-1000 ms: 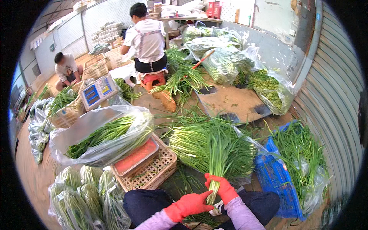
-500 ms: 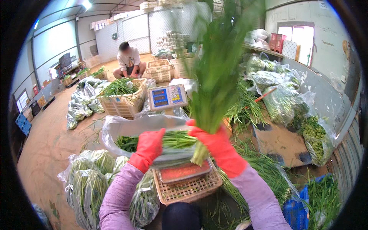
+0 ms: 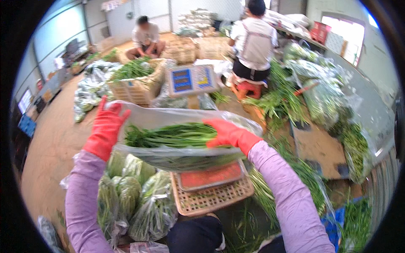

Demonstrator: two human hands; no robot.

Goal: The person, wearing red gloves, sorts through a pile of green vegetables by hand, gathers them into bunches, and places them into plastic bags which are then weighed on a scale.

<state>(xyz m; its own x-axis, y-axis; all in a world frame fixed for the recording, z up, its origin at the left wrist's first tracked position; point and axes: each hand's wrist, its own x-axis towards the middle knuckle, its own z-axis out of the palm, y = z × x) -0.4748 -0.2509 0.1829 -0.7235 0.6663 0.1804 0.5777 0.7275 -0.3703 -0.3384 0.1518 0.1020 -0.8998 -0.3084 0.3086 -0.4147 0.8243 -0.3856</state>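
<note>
A clear plastic bag [image 3: 168, 152] lies spread across the scale's red pan [image 3: 213, 175], with long leafy green stalks [image 3: 173, 137] inside it. My right hand [image 3: 228, 134], in a red rubber glove, rests at the right end of the stalks, its fingers stretched apart over them. At the bag's left edge is my left hand [image 3: 106, 128], gloved alike, with fingers spread; blur hides whether they touch the film. Behind the bag stands the scale's display [image 3: 193, 80]. Below the pan sits a tan plastic crate [image 3: 211, 198].
Bagged greens [image 3: 154, 211] stand at the lower left. Loose greens [image 3: 295, 168] lie to the right, beside a blue crate [image 3: 333, 221]. A co-worker [image 3: 253, 42] sits on a red stool [image 3: 244, 89] beyond; another person [image 3: 145, 38] crouches behind a crate of greens [image 3: 135, 86].
The bunch my right hand held upright is now down in the bag, its fingers spread. My left hand has moved left to the bag's edge. The view has shifted, revealing the seated co-worker.
</note>
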